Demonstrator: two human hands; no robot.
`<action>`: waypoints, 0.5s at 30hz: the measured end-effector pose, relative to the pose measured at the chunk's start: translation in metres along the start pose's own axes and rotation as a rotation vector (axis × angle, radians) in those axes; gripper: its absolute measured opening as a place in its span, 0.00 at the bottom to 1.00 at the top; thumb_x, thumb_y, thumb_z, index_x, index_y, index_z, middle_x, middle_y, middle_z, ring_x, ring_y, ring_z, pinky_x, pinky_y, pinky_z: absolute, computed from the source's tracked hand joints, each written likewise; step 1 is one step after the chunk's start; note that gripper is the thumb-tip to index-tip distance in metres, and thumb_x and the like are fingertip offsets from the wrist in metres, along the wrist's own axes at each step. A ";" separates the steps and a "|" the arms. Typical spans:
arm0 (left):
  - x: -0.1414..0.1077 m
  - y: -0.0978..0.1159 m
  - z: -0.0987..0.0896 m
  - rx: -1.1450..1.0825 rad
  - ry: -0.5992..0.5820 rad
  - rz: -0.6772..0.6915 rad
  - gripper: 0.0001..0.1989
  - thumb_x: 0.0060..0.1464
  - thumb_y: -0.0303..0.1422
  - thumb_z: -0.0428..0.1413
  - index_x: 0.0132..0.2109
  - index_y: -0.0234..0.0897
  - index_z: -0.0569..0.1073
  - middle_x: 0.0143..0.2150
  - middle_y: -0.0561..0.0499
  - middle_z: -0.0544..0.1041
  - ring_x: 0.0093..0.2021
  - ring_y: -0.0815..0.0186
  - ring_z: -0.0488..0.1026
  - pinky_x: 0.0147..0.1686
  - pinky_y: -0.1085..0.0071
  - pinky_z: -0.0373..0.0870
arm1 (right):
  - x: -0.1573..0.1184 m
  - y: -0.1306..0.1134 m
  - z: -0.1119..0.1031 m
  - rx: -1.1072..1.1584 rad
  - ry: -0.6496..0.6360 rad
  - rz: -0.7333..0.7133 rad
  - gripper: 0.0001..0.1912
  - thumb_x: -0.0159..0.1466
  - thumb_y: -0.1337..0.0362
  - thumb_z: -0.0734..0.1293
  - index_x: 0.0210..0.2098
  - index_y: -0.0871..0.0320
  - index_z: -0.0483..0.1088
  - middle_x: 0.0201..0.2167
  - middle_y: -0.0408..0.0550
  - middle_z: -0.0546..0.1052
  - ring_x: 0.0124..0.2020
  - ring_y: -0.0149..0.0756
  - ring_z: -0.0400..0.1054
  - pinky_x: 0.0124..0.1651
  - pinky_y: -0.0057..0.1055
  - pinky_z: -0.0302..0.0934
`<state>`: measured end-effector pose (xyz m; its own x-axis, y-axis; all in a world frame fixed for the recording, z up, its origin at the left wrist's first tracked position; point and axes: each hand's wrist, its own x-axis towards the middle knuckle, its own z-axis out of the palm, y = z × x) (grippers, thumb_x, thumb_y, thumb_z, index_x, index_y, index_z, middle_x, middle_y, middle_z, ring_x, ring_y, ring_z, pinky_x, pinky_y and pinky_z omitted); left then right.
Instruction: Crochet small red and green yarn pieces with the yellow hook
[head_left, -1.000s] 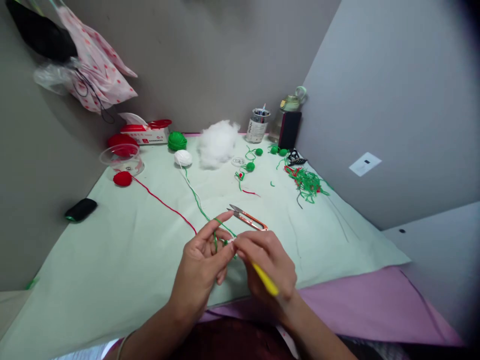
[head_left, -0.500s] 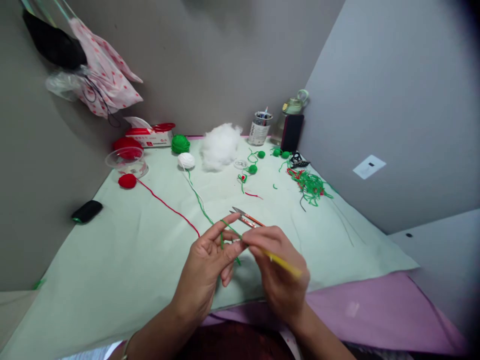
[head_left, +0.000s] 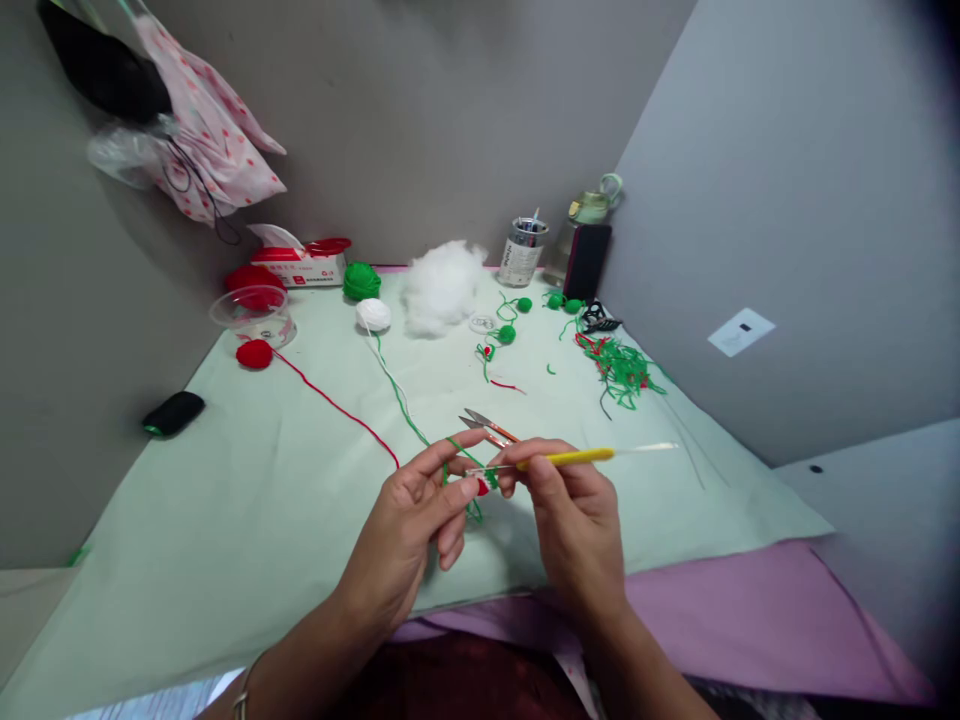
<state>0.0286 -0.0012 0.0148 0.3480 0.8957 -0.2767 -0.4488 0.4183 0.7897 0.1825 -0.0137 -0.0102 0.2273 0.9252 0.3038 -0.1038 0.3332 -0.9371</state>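
My left hand pinches a small crochet piece in red, white and green between thumb and fingers. Green yarn runs over its raised index finger. In my right hand is a crochet hook with a yellow handle, held nearly level. The hook's thin metal tip reaches the top of the piece; whether it passes through a stitch I cannot make out. Just beyond my fingers lie thread snips with orange handles. Strands lead back to a white yarn ball and a green yarn ball.
A red yarn ball sits by a clear plastic cup at left. White stuffing, a pen jar, a phone and a bottle stand along the back. Green yarn scraps are heaped at right.
The crochet hook has swung from slanting down toward me to nearly level, its rear end now pointing right. My right hand has turned with it, and the red part of the piece shows.
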 end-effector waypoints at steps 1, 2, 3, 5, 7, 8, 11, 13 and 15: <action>0.000 0.001 -0.001 0.006 0.001 0.003 0.22 0.52 0.33 0.73 0.55 0.40 0.84 0.37 0.55 0.75 0.16 0.84 0.58 0.15 0.81 0.58 | 0.000 0.000 -0.001 0.046 -0.004 0.034 0.11 0.73 0.57 0.69 0.39 0.54 0.82 0.33 0.45 0.82 0.31 0.32 0.74 0.37 0.31 0.71; 0.000 0.002 -0.001 0.012 0.005 0.004 0.22 0.51 0.33 0.73 0.54 0.40 0.85 0.38 0.55 0.75 0.17 0.84 0.58 0.15 0.81 0.58 | 0.001 -0.001 -0.002 0.079 -0.013 0.058 0.12 0.73 0.56 0.68 0.38 0.55 0.81 0.34 0.46 0.82 0.30 0.33 0.75 0.36 0.31 0.72; 0.000 0.003 -0.002 0.018 0.012 0.005 0.22 0.50 0.33 0.74 0.53 0.40 0.85 0.37 0.55 0.74 0.17 0.84 0.58 0.15 0.81 0.57 | 0.001 -0.002 -0.003 0.092 -0.020 0.069 0.13 0.74 0.55 0.67 0.38 0.55 0.80 0.34 0.47 0.82 0.30 0.33 0.75 0.35 0.31 0.73; 0.000 0.003 -0.003 0.035 0.024 0.008 0.22 0.50 0.33 0.74 0.53 0.40 0.85 0.37 0.55 0.74 0.17 0.84 0.57 0.15 0.81 0.57 | -0.001 -0.006 -0.005 0.041 -0.023 0.046 0.14 0.75 0.56 0.66 0.38 0.56 0.79 0.33 0.47 0.83 0.29 0.33 0.76 0.35 0.32 0.74; 0.000 0.001 -0.004 0.074 0.047 0.037 0.23 0.51 0.34 0.73 0.55 0.41 0.84 0.36 0.56 0.73 0.17 0.83 0.57 0.16 0.80 0.57 | -0.005 -0.010 -0.005 -0.123 -0.030 -0.052 0.13 0.76 0.60 0.64 0.39 0.55 0.79 0.33 0.47 0.83 0.30 0.33 0.76 0.36 0.31 0.74; 0.000 -0.001 -0.004 0.101 0.063 0.064 0.23 0.52 0.34 0.73 0.56 0.42 0.84 0.36 0.56 0.73 0.17 0.83 0.58 0.16 0.80 0.57 | -0.007 -0.011 -0.005 -0.223 -0.043 -0.135 0.11 0.76 0.63 0.64 0.41 0.55 0.79 0.33 0.46 0.83 0.31 0.34 0.77 0.37 0.32 0.74; -0.001 -0.009 -0.004 0.138 0.118 0.128 0.25 0.53 0.33 0.72 0.59 0.43 0.81 0.35 0.57 0.73 0.18 0.82 0.61 0.17 0.81 0.58 | -0.012 -0.004 -0.004 -0.479 -0.111 -0.450 0.13 0.74 0.70 0.62 0.50 0.52 0.78 0.37 0.48 0.85 0.35 0.37 0.79 0.40 0.34 0.74; 0.000 -0.013 -0.002 0.088 0.111 0.094 0.30 0.52 0.32 0.73 0.61 0.42 0.79 0.32 0.59 0.71 0.17 0.81 0.59 0.16 0.81 0.57 | -0.011 0.006 -0.003 -0.614 -0.132 -0.624 0.15 0.73 0.71 0.64 0.54 0.52 0.77 0.40 0.52 0.85 0.38 0.40 0.80 0.40 0.36 0.75; 0.001 -0.014 -0.001 0.009 0.073 0.016 0.33 0.50 0.32 0.74 0.62 0.38 0.77 0.28 0.61 0.69 0.16 0.81 0.55 0.15 0.81 0.55 | -0.009 0.014 -0.003 -0.707 -0.129 -0.721 0.17 0.71 0.72 0.66 0.56 0.52 0.77 0.42 0.55 0.85 0.40 0.42 0.81 0.41 0.37 0.76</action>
<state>0.0346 -0.0062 0.0031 0.2792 0.9113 -0.3027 -0.4464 0.4023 0.7993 0.1817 -0.0184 -0.0263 -0.1014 0.5725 0.8136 0.6221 0.6747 -0.3972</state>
